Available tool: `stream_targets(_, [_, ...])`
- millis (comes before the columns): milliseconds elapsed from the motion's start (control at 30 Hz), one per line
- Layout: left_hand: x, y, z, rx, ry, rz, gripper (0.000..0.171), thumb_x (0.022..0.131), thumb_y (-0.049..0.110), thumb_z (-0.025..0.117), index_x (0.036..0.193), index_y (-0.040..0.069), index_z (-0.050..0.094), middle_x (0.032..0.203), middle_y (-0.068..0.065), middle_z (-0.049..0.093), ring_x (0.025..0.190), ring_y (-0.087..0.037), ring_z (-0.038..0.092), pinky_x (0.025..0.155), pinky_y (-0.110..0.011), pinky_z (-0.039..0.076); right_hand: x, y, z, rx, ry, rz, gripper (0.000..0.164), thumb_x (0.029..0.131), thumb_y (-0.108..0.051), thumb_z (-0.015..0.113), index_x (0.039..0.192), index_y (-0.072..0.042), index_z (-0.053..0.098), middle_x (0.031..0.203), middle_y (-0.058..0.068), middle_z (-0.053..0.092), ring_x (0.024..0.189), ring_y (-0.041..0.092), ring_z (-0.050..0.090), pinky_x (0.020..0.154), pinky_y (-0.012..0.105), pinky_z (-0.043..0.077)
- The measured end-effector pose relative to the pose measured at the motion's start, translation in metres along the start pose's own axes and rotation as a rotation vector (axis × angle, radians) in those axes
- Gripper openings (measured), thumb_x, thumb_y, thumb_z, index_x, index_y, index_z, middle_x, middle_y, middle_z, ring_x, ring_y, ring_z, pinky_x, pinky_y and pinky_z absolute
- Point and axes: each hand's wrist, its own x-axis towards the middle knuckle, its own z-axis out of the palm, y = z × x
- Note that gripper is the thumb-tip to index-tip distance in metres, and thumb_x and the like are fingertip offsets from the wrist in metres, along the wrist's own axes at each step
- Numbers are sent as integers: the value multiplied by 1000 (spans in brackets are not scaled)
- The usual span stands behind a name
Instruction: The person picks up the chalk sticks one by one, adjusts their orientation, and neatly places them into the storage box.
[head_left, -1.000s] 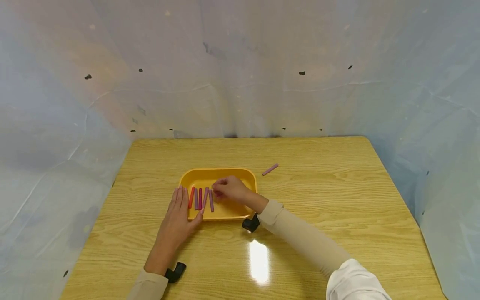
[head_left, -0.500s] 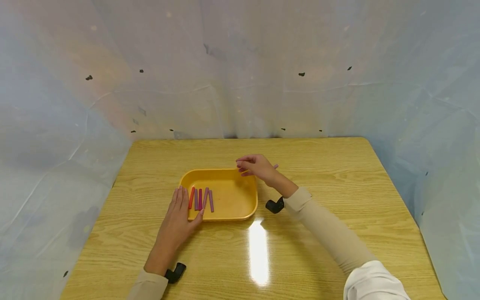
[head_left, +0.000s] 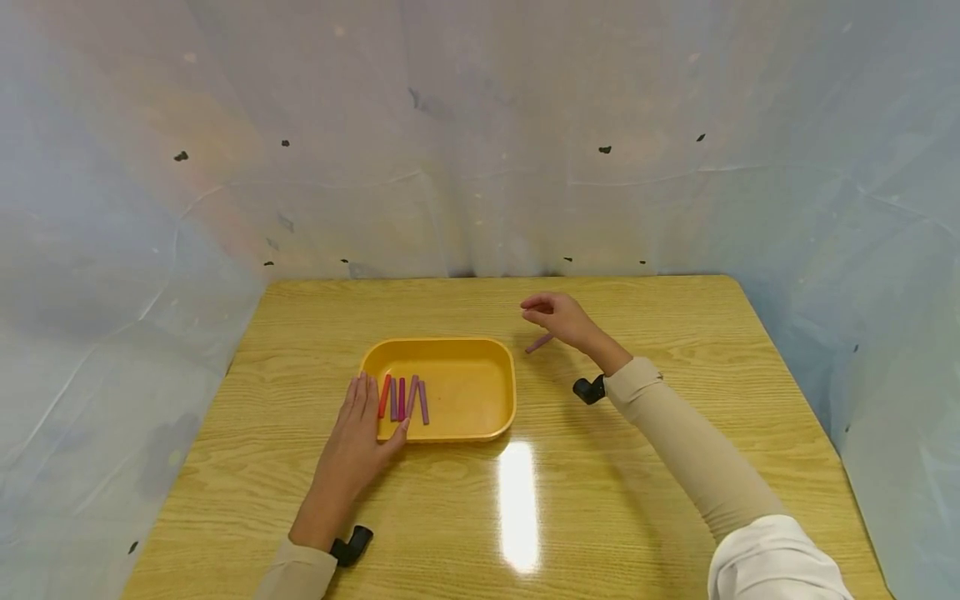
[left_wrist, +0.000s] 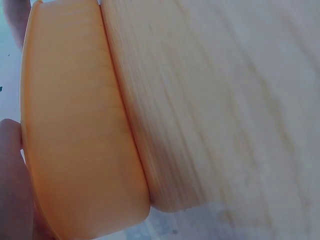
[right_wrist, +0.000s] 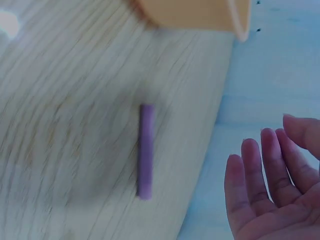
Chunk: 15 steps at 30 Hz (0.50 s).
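A yellow-orange tray (head_left: 472, 433) sits on the table. At its left end lie several slim sticks: a red stick (head_left: 385, 396), a magenta stick (head_left: 401, 399) and purple sticks (head_left: 423, 402). My left hand (head_left: 356, 446) rests on the tray's left and front rim, its fingers straight and its thumb over the front edge. My right hand (head_left: 562, 321) hovers beyond the tray's right end, fingers loosely bent and holding nothing. Just below it a single purple stick (right_wrist: 145, 152) lies on the wood, partly covered by the hand in the head view.
The wooden table (head_left: 675, 417) stretches to both sides and towards me. Pale plastic sheeting (head_left: 480, 150) hangs behind and at the sides. A bright light reflection (head_left: 518, 504) shows on the tabletop before the tray.
My right hand has lifted out of the tray and moved right and away to above the loose purple stick. The left hand and the sticks in the tray stay put.
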Motion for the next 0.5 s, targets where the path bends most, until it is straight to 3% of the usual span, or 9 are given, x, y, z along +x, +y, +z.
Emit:
stream_targets(200, [1,1,0,-1,-9,-3,90,89,56,48,147,-4,13,152,-21,9,140,-33,7,109,-48,19,1,11,-6,-144,2,-18,28,94,-14,55,118,0,59,113,14,59,105,26,55,92,41,45])
stream_targets(500, [1,1,0,7,-11,-7,91,89,57,47,146,-5,14,152,-21,9,140,-33,7,109,-47,19,4,31,-6,-379,-97,-25,32,91,-9,59,120,3,60,119,16,58,114,32,50,98,46,38])
